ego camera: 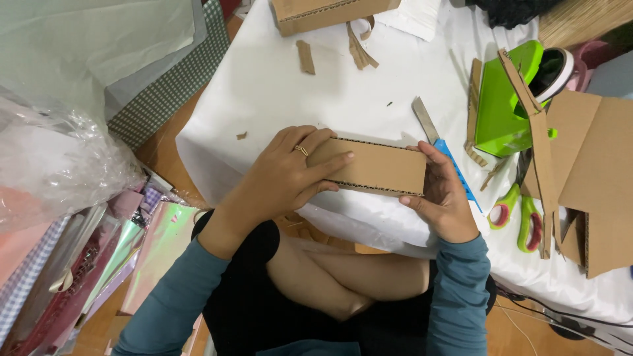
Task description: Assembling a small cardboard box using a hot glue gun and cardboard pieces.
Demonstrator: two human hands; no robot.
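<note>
cardboard piece (376,168) | gripped between left hand (283,175) and right hand (445,194) | apparently above sheet

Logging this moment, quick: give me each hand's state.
Left hand: closed on the left end of the cardboard piece.
Right hand: closed on its right end.

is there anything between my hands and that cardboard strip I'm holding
Nothing visible. The left hand lies directly on the cardboard strip, fingers over its top face, and the right hand grips its other end. The blue utility knife lies on the white sheet behind that hand.
</note>
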